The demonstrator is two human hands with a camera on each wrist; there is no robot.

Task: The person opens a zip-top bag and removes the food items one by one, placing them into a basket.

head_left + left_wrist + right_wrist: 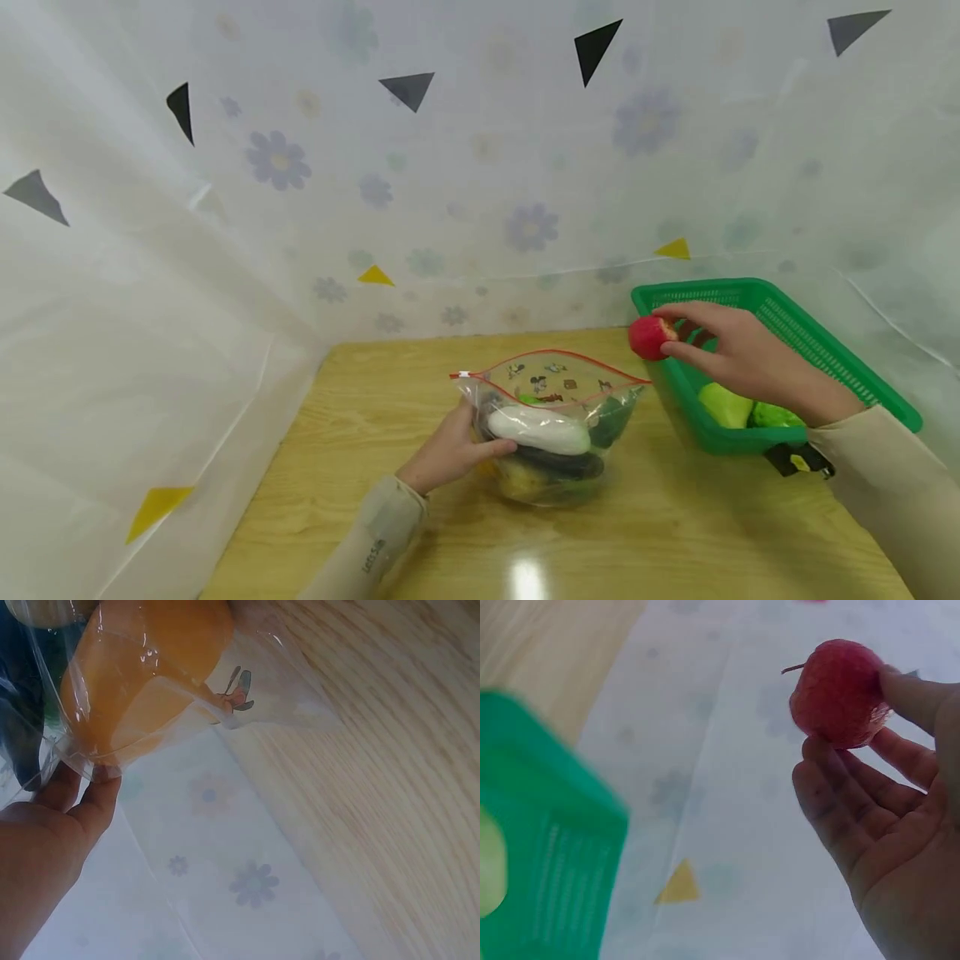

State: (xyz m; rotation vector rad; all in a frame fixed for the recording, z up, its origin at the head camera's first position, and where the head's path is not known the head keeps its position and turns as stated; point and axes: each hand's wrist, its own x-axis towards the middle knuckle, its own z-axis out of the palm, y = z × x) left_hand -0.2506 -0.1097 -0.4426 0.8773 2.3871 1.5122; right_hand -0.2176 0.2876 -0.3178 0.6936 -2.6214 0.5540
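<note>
In the head view, my right hand pinches a red apple between thumb and fingertips, above the left rim of the green basket. The apple's thin stem shows in the right wrist view. My left hand grips the left side of a clear zip bag, thumb in front and fingers partly hidden behind. The bag's red-edged mouth gapes. Inside lie a long white vegetable, a dark elongated one and other produce; a smooth orange item shows in the left wrist view.
The basket holds a yellow-green fruit and a bumpy green vegetable. Bag and basket stand on a wooden table. A pale flowered sheet rises behind and along both sides. The bag's white slider sits at its left corner.
</note>
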